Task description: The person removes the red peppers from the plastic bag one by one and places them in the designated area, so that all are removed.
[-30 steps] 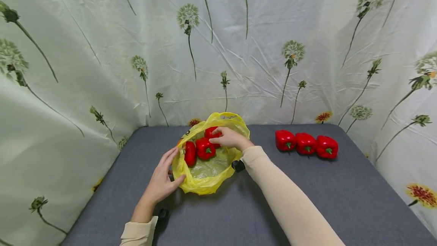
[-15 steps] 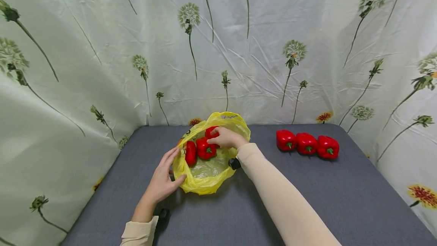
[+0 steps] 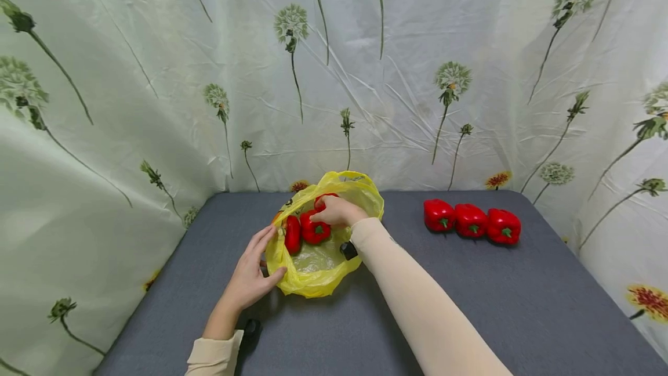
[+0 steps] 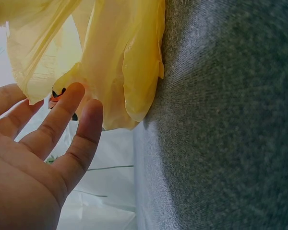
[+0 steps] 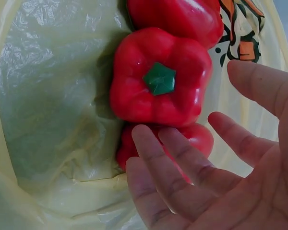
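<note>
Here, crinkled plastic (image 3: pixel 313 284) holds glossy, lobed peppers (image 3: pixel 315 228)

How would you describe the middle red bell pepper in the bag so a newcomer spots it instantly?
On the gray table, find the yellow plastic bag at the left hand. Inside, the middle red bell pepper sits between the left one and the far one. Of those three, it alone shows a green stem.

White dandelion-print curtain (image 3: pixel 396 28) behind and beside grey table (image 3: pixel 485 295).
</note>
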A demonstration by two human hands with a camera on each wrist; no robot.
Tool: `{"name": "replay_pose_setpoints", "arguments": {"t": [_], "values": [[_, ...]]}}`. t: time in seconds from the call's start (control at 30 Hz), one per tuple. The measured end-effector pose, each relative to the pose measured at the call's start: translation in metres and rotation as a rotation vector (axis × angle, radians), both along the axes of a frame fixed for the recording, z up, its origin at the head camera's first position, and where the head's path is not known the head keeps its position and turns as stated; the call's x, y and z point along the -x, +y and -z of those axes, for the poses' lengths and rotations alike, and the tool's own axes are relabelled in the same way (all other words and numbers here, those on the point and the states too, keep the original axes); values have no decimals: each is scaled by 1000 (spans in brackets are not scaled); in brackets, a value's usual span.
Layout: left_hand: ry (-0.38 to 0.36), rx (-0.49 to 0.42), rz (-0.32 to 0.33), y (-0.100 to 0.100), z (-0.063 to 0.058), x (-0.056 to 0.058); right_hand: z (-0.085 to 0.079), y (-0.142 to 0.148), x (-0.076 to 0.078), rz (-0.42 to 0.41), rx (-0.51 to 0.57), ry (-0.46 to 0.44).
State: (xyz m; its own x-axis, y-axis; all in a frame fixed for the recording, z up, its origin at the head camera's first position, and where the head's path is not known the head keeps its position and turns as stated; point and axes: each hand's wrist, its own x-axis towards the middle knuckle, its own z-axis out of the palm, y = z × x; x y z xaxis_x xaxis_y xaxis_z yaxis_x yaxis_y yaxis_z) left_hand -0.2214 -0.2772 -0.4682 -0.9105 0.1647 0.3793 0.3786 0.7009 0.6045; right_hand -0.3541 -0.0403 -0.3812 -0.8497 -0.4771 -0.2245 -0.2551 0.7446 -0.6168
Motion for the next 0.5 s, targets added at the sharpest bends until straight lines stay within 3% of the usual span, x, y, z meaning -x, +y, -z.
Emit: {"name": "replay_pose_setpoints", "arguments": {"t": [0.5], "values": [[10, 7, 0, 0, 1, 0, 7, -6, -3, 24, -28, -33]]}}
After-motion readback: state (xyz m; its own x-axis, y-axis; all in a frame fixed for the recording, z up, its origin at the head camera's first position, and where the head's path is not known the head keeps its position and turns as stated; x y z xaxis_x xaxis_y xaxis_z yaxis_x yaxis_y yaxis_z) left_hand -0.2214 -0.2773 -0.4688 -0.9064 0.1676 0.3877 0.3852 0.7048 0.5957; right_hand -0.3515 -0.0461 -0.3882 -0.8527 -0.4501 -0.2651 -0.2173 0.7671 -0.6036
